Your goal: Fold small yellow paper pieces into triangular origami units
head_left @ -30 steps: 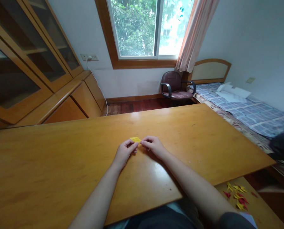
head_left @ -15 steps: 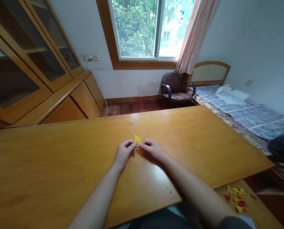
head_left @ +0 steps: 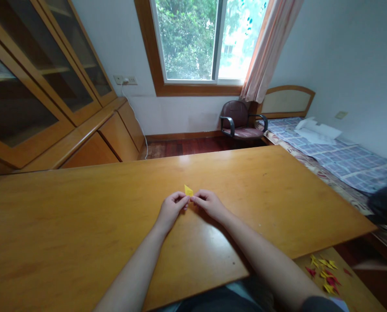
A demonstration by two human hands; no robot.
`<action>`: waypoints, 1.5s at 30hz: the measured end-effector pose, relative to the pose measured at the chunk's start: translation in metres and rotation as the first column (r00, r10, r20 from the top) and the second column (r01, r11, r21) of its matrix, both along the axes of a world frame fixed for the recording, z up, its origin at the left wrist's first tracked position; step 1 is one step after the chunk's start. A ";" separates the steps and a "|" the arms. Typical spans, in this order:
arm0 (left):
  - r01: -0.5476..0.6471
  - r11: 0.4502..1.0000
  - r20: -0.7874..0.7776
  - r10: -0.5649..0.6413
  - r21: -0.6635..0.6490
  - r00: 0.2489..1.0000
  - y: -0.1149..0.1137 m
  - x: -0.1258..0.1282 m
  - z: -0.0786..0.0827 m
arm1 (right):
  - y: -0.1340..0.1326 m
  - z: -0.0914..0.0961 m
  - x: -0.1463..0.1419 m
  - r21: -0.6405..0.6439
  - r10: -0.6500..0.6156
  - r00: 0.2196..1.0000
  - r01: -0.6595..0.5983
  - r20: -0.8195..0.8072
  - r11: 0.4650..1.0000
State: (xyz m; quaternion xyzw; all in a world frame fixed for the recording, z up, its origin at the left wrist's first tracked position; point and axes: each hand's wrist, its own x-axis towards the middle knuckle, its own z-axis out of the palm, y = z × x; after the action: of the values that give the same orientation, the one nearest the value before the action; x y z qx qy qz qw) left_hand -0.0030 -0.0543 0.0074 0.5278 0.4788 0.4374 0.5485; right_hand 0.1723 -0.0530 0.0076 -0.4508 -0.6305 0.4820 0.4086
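A small piece of folded yellow paper [head_left: 188, 190] is pinched between my two hands over the middle of the wooden table [head_left: 83, 225]. My left hand [head_left: 173, 210] grips its lower left side with thumb and fingertips. From the other side, my right hand [head_left: 209, 203] pinches the lower right corner. The paper's pointed tip sticks up and to the left above my fingers; its lower part is hidden by the fingertips.
Several red and yellow folded paper figures [head_left: 326, 275] lie on a lower wooden surface [head_left: 356, 286] at the right. Beyond the table stand an office chair [head_left: 240, 121] and a bed [head_left: 352, 158]. Glass-door cabinets [head_left: 63, 86] line the left wall.
My fingertips have drawn slightly closer together on the yellow paper, and the paper has turned a little. The whole view has shifted slightly.
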 end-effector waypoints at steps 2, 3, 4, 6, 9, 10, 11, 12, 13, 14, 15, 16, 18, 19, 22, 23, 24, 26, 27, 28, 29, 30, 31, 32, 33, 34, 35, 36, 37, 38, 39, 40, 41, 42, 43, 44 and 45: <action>-0.012 1.000 0.007 0.012 -0.004 1.000 -0.001 0.000 0.000 | 0.000 -0.002 0.000 0.018 0.004 1.000 -0.004 0.017 1.000; -0.016 1.000 0.015 0.016 -0.008 1.000 -0.001 -0.001 0.000 | 0.000 -0.002 0.000 0.022 0.007 1.000 -0.007 0.021 1.000; -0.021 1.000 0.026 0.021 -0.013 0.999 -0.001 -0.001 0.000 | 0.000 -0.003 0.000 0.023 0.010 1.000 -0.011 0.023 1.000; -0.028 0.999 0.053 0.029 -0.024 0.998 -0.002 -0.001 0.001 | 0.000 -0.003 0.000 0.022 0.018 1.000 -0.018 0.025 1.000; -0.037 0.999 0.096 0.041 -0.040 0.995 -0.002 -0.001 0.002 | 0.000 -0.002 0.000 0.019 0.029 0.999 -0.029 0.018 0.999; -0.040 0.998 0.107 0.044 -0.045 0.993 -0.003 -0.001 0.002 | 0.000 -0.001 0.000 0.016 0.032 0.999 -0.033 0.013 0.999; -0.041 0.998 0.115 0.046 -0.047 0.992 -0.003 -0.001 0.002 | 0.000 0.000 0.000 0.012 0.036 0.999 -0.036 0.007 0.999; -0.042 0.998 0.120 0.047 -0.047 0.992 -0.003 -0.001 0.002 | 0.000 0.000 0.000 0.008 0.038 0.999 -0.038 -0.002 0.999; -0.043 0.998 0.122 0.048 -0.045 0.991 -0.003 -0.001 0.003 | 0.000 0.001 0.000 0.003 0.039 0.999 -0.039 -0.011 0.999; -0.043 0.998 0.121 0.047 -0.039 0.991 -0.004 0.000 0.003 | 0.000 0.001 0.000 -0.002 0.040 0.999 -0.040 -0.018 0.999; -0.042 0.999 0.117 0.046 -0.032 0.992 -0.004 0.000 0.003 | 0.000 0.001 0.000 -0.008 0.039 0.999 -0.039 -0.027 0.999; -0.040 0.999 0.111 0.042 -0.022 0.993 -0.004 0.000 0.003 | 0.000 0.000 0.000 -0.015 0.037 0.999 -0.037 -0.036 0.999; -0.031 1.000 0.095 0.031 -0.004 0.995 -0.004 0.001 0.003 | 0.001 0.000 0.001 -0.026 0.032 0.998 -0.033 -0.052 0.999; -0.025 1.000 0.086 0.025 0.003 0.996 -0.004 0.001 0.004 | 0.001 -0.001 0.001 -0.030 0.030 0.998 -0.031 -0.057 0.999; -0.003 1.000 0.058 0.002 0.025 0.998 -0.004 0.001 0.004 | 0.001 0.000 0.001 -0.023 0.025 0.998 -0.026 -0.052 0.999; 0.003 0.999 0.046 -0.005 0.034 0.999 -0.003 0.001 0.004 | 0.001 0.001 0.001 -0.013 0.027 0.999 -0.028 -0.039 1.000; 0.007 0.999 0.033 -0.009 0.042 0.999 -0.003 0.000 0.004 | 0.000 0.001 0.001 0.001 0.033 0.999 -0.033 -0.021 0.999; 0.005 0.999 0.001 -0.005 0.048 1.000 -0.002 0.000 0.002 | 0.000 0.002 0.000 0.038 0.047 0.999 -0.048 0.027 0.998; -0.003 0.999 -0.013 0.004 0.045 1.000 -0.002 0.000 0.001 | -0.001 0.003 0.000 0.056 0.052 0.997 -0.055 0.055 0.997; -0.008 0.999 -0.026 0.009 0.042 1.000 -0.002 0.000 0.000 | -0.001 0.003 -0.001 0.073 0.053 0.995 -0.059 0.080 0.996; -0.012 0.999 -0.034 0.014 0.043 0.999 -0.002 0.000 -0.001 | -0.002 0.003 -0.001 0.087 0.052 0.994 -0.061 0.101 0.994; -0.014 0.999 -0.038 0.016 0.044 0.999 -0.002 0.000 -0.002 | -0.002 0.004 -0.001 0.097 0.049 0.992 -0.060 0.116 0.993; -0.016 0.999 -0.038 0.017 0.045 0.999 -0.002 0.000 -0.002 | -0.002 0.004 -0.001 0.102 0.046 0.991 -0.059 0.124 0.993; -0.020 0.999 -0.032 0.021 0.044 0.999 -0.002 0.000 -0.003 | -0.002 0.004 -0.001 0.103 0.044 0.991 -0.057 0.126 0.993; -0.026 0.999 -0.022 0.027 0.041 0.999 -0.002 0.000 -0.003 | -0.002 0.003 -0.001 0.102 0.043 0.992 -0.055 0.122 0.993; -0.034 0.999 -0.008 0.034 0.034 0.999 -0.002 0.000 -0.003 | -0.002 0.003 -0.001 0.099 0.040 0.992 -0.052 0.115 0.994; -0.045 0.999 0.009 0.044 0.025 0.999 -0.002 0.000 -0.002 | -0.002 0.003 -0.001 0.096 0.038 0.994 -0.049 0.107 0.994; -0.055 0.998 0.029 0.055 0.014 0.998 -0.002 0.000 -0.002 | -0.002 0.002 -0.001 0.091 0.035 0.994 -0.044 0.099 0.995; -0.066 0.998 0.052 0.065 0.000 0.996 -0.002 0.000 -0.002 | -0.002 0.002 0.000 0.086 0.031 0.995 -0.039 0.091 0.996; -0.080 0.997 0.077 0.081 -0.011 0.994 -0.001 0.000 -0.003 | -0.002 0.001 0.000 0.080 0.028 0.996 -0.034 0.085 0.996; -0.099 0.995 0.102 0.101 -0.023 0.990 -0.001 -0.001 -0.003 | -0.001 0.001 0.000 0.074 0.022 0.997 -0.028 0.079 0.997; -0.120 0.992 0.127 0.123 -0.031 0.984 0.000 -0.002 -0.003 | -0.001 0.000 0.000 0.068 0.016 0.997 -0.021 0.072 0.997; -0.140 0.989 0.149 0.144 -0.038 0.978 0.000 -0.003 -0.003 | -0.001 0.000 0.000 0.063 0.009 0.998 -0.013 0.062 0.998; -0.154 0.987 0.165 0.159 -0.043 0.973 0.001 -0.004 -0.003 | 0.000 -0.001 0.001 0.057 0.002 0.999 -0.005 0.050 0.998; -0.161 0.986 0.174 0.168 -0.050 0.970 0.001 -0.004 -0.003 | 0.000 -0.001 0.001 0.049 -0.004 0.999 0.002 0.037 0.999; -0.164 0.985 0.180 0.172 -0.055 0.969 0.001 -0.005 -0.002 | 0.000 -0.001 0.001 0.039 -0.010 1.000 0.009 0.027 0.999; -0.161 0.985 0.179 0.169 -0.057 0.969 0.001 -0.005 -0.002 | 0.000 0.000 0.001 0.027 -0.014 1.000 0.014 0.019 1.000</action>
State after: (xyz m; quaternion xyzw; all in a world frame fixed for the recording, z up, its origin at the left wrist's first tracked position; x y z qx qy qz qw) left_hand -0.0081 -0.0532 0.0050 0.4320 0.4777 0.5180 0.5629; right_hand 0.1732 -0.0527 0.0072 -0.4544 -0.6376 0.4662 0.4119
